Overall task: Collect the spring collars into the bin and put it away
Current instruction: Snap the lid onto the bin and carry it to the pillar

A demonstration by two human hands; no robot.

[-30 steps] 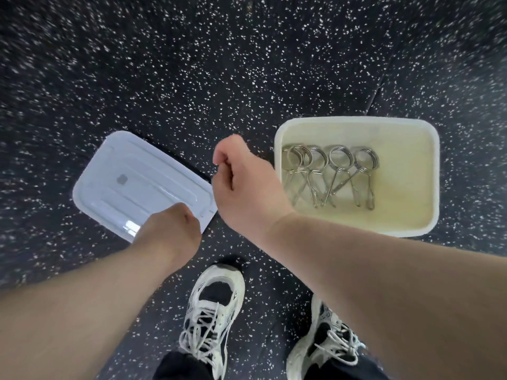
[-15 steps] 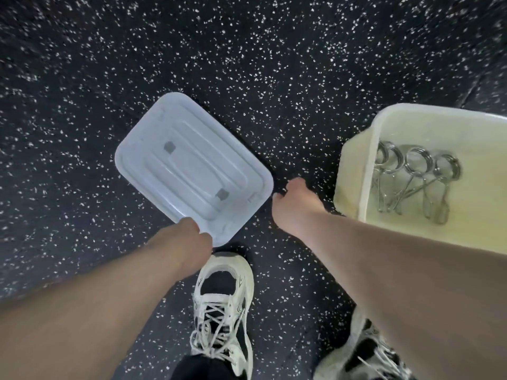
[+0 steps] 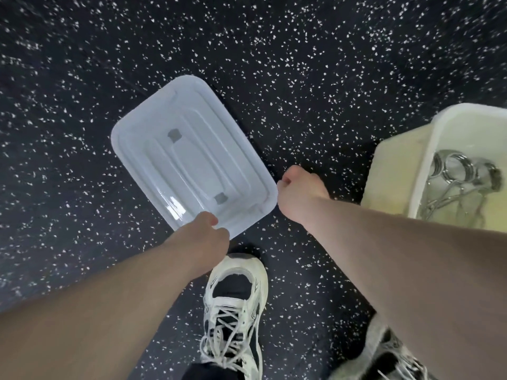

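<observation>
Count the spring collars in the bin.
3 can be told apart, in a row inside the cream bin: left collar, middle collar, right collar. They overlap and blur, and the frame crops the bin; more may be hidden.

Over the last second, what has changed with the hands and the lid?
The right hand came down from mid-air to the right corner of the lid; the left hand stayed at its near edge. Whether either grips it yet is unclear. The lid remains on the floor, spring collars in the bin.
</observation>
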